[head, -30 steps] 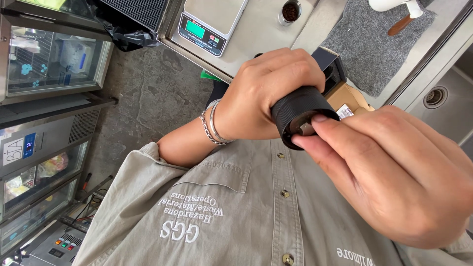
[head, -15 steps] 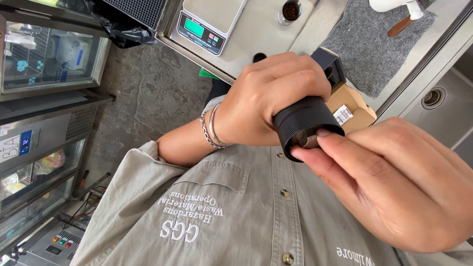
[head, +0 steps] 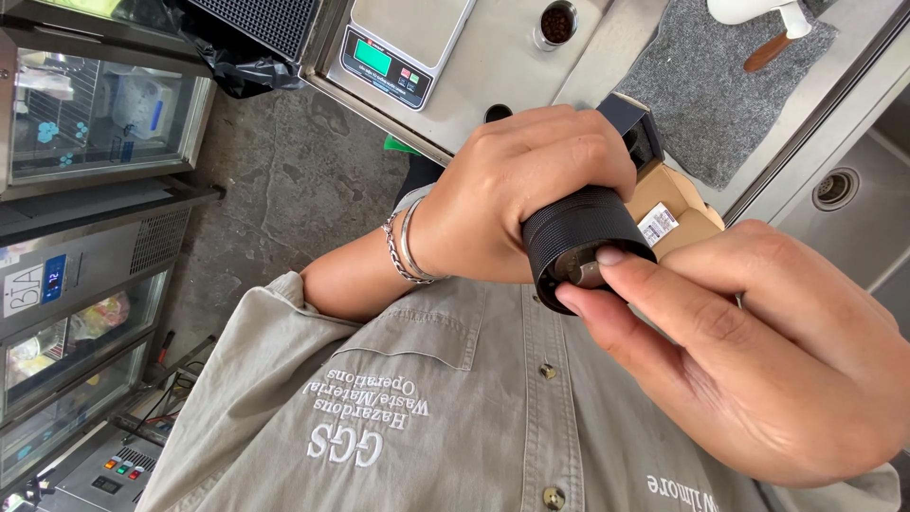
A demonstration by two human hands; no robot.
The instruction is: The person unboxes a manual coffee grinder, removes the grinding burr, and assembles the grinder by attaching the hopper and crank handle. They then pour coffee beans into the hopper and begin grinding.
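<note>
One head-worn camera looks steeply down, very close over the hands, with chest below and steel desk (head: 531, 71) above.

R hand (head: 758, 351) fingertips now further over grinder (head: 580, 242) end

1. We see a stainless steel table (head: 502, 71) running across the top of the view, its edge slanting down toward the right.
2. On it sits a digital kitchen scale (head: 403, 43) with a green display, near the table's front edge.
3. Just beside the scale stands a small metal cup (head: 555, 24) holding something dark.
4. Further right lies a grey felt mat (head: 720, 90), and on it rests a white object with a wooden handle (head: 763, 24), partly cut off by the frame.
5. At the far right we see a sink (head: 839, 204) with a round drain set into the steel.
6. Below the table lies a grey stone floor (head: 275, 180).
</note>
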